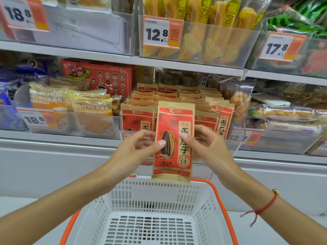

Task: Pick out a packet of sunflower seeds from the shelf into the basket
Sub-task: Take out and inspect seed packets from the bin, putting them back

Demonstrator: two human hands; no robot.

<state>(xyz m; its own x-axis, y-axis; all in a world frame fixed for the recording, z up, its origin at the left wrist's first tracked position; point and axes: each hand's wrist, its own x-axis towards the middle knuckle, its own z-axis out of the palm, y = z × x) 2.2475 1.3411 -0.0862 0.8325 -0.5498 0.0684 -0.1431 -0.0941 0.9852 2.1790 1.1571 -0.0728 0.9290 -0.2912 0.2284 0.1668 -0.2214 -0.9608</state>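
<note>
A red and tan packet of sunflower seeds (174,121) stands upright in front of the shelf, held between both hands. My left hand (139,147) pinches its left edge with thumb on the front. My right hand (203,144) pinches its right edge the same way. The packet's lower edge hangs just above the far rim of a white basket (152,206) with orange trim, which holds nothing visible. Behind the packet, several more of the same seed packets (217,112) stand in rows in a clear shelf bin.
Bread packs (88,110) fill the bin to the left, and a red box (99,76) stands behind them. Wrapped pastries (283,114) lie to the right. Price tags (161,32) hang on the upper shelf bins. A white cabinet front (53,165) runs below the shelf.
</note>
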